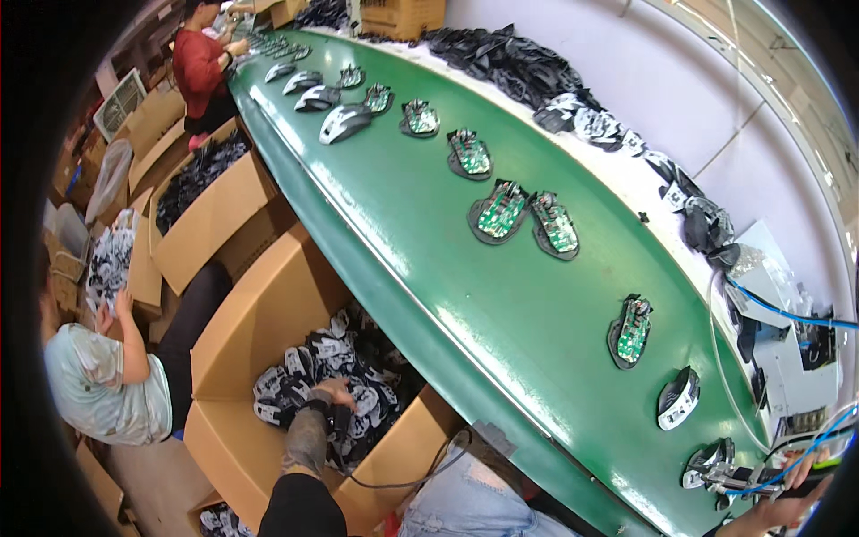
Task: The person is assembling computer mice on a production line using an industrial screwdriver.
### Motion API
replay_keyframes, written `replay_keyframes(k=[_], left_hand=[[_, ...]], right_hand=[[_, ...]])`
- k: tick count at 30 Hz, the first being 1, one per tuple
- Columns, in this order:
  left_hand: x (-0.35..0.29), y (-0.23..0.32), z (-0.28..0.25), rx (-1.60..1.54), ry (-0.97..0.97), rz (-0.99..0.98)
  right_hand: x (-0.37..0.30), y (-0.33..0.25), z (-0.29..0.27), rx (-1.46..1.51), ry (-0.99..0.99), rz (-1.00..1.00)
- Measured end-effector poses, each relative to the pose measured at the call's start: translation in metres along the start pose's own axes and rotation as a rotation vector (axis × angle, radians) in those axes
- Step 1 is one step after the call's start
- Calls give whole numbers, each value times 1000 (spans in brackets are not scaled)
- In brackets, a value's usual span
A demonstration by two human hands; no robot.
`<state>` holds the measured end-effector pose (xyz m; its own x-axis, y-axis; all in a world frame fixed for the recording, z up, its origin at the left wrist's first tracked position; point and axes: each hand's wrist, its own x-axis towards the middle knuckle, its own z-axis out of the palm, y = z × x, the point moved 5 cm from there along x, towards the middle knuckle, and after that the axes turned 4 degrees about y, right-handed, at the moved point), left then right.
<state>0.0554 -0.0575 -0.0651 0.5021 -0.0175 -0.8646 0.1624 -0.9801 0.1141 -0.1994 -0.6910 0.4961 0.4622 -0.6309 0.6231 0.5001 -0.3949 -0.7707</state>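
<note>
Beside the near edge of the long green counter (385, 215), reaches down with the left hand (336, 391) into an open cardboard box (242, 336), among black and white mouse shells (295, 362) heaped inside. Has the left grip partly curled over the heap; cannot tell whether grasping a shell or merely touching. At the counter's right-hand end, by the lower right corner, holds the back of a silver tool (752, 481) in the right hand (799, 483), dim near the dark rim of the view. Has that grip closed round the tool, pointing it at a black and white mouse part (707, 461) on the same end of the counter. Farther up from that corner, has a black and white shell piece (679, 398), then a dark mouse base (633, 331) bearing a green circuit board, then two similar bases (498, 213) side by side between the near and wall-side edges. Toward the far left end, close to the near edge, has a row of grey and white mice (344, 123). Along the wall-side edge, has black shells (510, 63) in a long pile. Near the far left end, has a person in a red top (199, 67) for company; left of the box, a person in a pale shirt (112, 385), hands at a smaller box (148, 273).
</note>
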Motion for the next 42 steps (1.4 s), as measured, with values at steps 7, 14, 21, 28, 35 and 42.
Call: replay_keyframes(k=[7, 14, 21, 28, 35, 42], left_hand=[[-94, 33, -77, -298, 225, 310], [-297, 31, -235, -1262, 750, 862], [-284, 241, -336, 175, 1151, 557], [-276, 269, -327, 153, 1051, 602], [-380, 374, -150, 535, 1221, 1500], [-357, 391, -89, 245, 838, 1251]], right_hand=[[2, -2, -16, 92, -70, -10], [-3, -2, -26, 175, -91, 21], [-16, -15, -6, 223, -86, 10], [-33, -30, -30, 205, -7, 34], [-14, -22, -27, 281, -94, 66], [-14, -21, -19, 255, -120, 87]])
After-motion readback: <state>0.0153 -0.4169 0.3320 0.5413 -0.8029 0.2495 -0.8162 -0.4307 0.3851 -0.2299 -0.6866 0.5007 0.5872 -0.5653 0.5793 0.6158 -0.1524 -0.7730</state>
